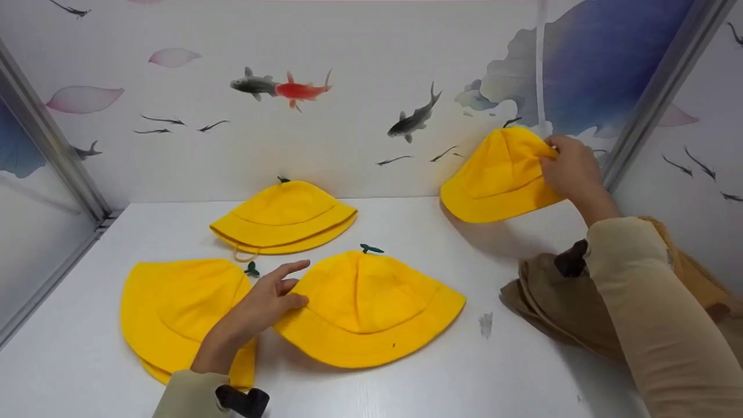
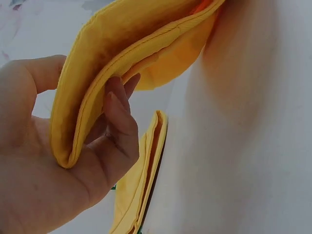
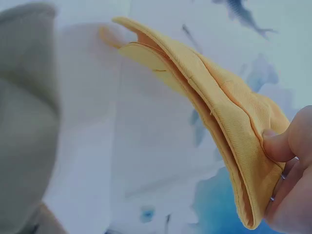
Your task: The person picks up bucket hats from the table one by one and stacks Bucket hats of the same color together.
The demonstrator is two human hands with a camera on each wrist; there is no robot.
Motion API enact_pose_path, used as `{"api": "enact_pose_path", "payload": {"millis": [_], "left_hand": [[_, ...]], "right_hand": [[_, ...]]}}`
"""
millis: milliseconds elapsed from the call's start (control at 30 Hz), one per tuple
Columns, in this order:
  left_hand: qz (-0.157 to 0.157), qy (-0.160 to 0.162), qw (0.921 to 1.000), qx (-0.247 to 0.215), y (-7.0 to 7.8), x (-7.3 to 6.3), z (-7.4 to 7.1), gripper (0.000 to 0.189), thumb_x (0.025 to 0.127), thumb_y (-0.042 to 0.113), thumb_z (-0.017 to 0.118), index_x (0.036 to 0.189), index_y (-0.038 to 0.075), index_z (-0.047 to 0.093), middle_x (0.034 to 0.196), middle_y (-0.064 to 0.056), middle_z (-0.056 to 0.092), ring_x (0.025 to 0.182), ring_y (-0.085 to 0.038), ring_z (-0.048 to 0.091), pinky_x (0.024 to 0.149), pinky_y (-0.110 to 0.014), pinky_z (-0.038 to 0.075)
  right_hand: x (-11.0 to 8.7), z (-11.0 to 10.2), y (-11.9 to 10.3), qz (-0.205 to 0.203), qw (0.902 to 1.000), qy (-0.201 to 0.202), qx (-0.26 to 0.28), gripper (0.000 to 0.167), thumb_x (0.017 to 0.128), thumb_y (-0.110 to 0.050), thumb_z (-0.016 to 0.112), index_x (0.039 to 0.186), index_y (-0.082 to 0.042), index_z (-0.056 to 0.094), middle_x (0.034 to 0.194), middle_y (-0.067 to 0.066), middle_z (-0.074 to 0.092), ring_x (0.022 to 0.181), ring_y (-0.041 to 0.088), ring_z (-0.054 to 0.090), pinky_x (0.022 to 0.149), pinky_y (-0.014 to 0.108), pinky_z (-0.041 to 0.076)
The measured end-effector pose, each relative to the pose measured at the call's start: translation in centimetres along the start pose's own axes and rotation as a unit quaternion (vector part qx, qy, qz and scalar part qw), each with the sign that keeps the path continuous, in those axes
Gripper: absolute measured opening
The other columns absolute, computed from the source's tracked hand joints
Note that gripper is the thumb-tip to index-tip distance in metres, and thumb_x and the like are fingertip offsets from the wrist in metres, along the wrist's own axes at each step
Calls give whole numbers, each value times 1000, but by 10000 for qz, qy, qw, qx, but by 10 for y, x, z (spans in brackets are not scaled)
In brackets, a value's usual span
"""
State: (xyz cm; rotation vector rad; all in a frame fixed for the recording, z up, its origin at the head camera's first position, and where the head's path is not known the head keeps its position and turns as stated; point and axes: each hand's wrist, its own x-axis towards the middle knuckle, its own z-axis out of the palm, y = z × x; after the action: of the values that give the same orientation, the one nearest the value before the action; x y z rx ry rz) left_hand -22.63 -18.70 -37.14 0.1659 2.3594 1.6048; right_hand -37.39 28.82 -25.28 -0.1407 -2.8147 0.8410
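Note:
My left hand (image 1: 258, 305) grips the left edge of a yellow bucket hat (image 1: 371, 302) with a green sprout on top, thumb on the near side and fingers behind. The left wrist view shows the folded brim (image 2: 78, 112) between thumb and fingers. At the back right, my right hand (image 1: 572, 168) pinches a second yellow hat (image 1: 499, 174) by its right side, raised above the table. In the right wrist view its thumb (image 3: 278, 146) presses the hat's cloth. Two more yellow hats lie flattened: one at the back (image 1: 284, 217), one at the left (image 1: 186, 313), partly behind my left forearm.
Folded brown hats (image 1: 551, 302) lie at the right, partly hidden by my right sleeve, with an orange-tan cloth item (image 1: 696, 273) behind. The white table (image 1: 464, 377) ends at a back wall (image 1: 360, 145) printed with fish. Metal posts (image 1: 64, 139) stand at the corners.

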Motion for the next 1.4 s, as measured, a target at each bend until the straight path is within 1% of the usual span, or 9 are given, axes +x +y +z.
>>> {"api": "enact_pose_path", "payload": {"millis": [167, 300, 433, 533, 667, 800, 1067, 1267, 1400], "left_hand": [[-83, -89, 9999, 90, -1, 0, -3, 66, 101, 5, 56, 157, 27, 29, 147, -15, 53, 113, -19, 64, 102, -37, 54], [-123, 187, 9997, 92, -3, 0, -2, 65, 99, 5, 60, 155, 29, 35, 147, -17, 53, 115, -20, 65, 99, -38, 56], [-78, 499, 9987, 41, -6, -1, 1, 57, 98, 6, 62, 150, 20, 45, 141, -18, 59, 113, -22, 67, 95, -37, 58], [-209, 708, 9973, 53, -6, 0, 3, 51, 97, 9, 65, 145, 14, 51, 136, -20, 63, 104, -21, 70, 87, -35, 61], [-499, 949, 9939, 255, -6, 1, 3, 48, 95, 13, 68, 142, 17, 57, 130, -18, 66, 93, -19, 69, 78, -31, 62], [-492, 1072, 9914, 561, -5, 1, 4, 44, 97, 13, 65, 141, 21, 59, 133, -16, 63, 97, -20, 63, 83, -30, 60], [-502, 998, 9919, 604, -4, 2, 5, 41, 103, 7, 53, 143, 17, 57, 125, -14, 65, 87, -19, 59, 74, -26, 56], [-641, 816, 9942, 292, -8, 2, 6, 42, 105, 4, 46, 144, 15, 55, 136, -14, 61, 90, -19, 60, 76, -27, 56], [-829, 780, 9935, 32, -12, 1, 5, 39, 105, 11, 44, 143, 10, 54, 132, -14, 61, 94, -20, 62, 75, -30, 57]], "right_hand": [[-9, -12, -24, -147, 9992, 180, 317, 42, 107, -20, 45, 146, -6, 44, 143, 25, 48, 117, 41, 48, 107, 58, 47], [-20, -17, -40, -278, 9980, 265, 492, 40, 107, -21, 45, 144, -8, 46, 142, 23, 49, 117, 40, 50, 107, 57, 47], [-32, -15, -52, -571, 9955, 347, 668, 33, 106, -17, 46, 137, -8, 50, 136, 21, 52, 112, 37, 51, 104, 56, 49], [-41, -10, -60, -865, 9922, 416, 794, 29, 105, -13, 47, 132, -5, 53, 130, 20, 54, 108, 34, 52, 102, 54, 51], [-54, -4, -70, -1124, 9878, 462, 978, 27, 104, -11, 48, 130, -5, 55, 124, 17, 56, 104, 30, 53, 98, 48, 52], [-67, 2, -81, -1368, 9808, 534, 1280, 24, 105, -13, 49, 126, -7, 57, 120, 12, 57, 100, 25, 55, 95, 41, 54], [-97, 16, -100, -2149, 9549, 291, 2026, 18, 103, -8, 51, 118, -4, 60, 109, 7, 60, 89, 20, 59, 79, 17, 55], [-120, 28, -114, -2484, 9343, -234, 2545, 18, 102, -4, 53, 118, -2, 60, 108, 7, 62, 88, 20, 63, 82, 19, 58], [-130, 40, -120, -2655, 9105, -683, 3097, 16, 100, 0, 54, 115, 1, 60, 103, 5, 65, 84, 19, 66, 80, 23, 60]]}}
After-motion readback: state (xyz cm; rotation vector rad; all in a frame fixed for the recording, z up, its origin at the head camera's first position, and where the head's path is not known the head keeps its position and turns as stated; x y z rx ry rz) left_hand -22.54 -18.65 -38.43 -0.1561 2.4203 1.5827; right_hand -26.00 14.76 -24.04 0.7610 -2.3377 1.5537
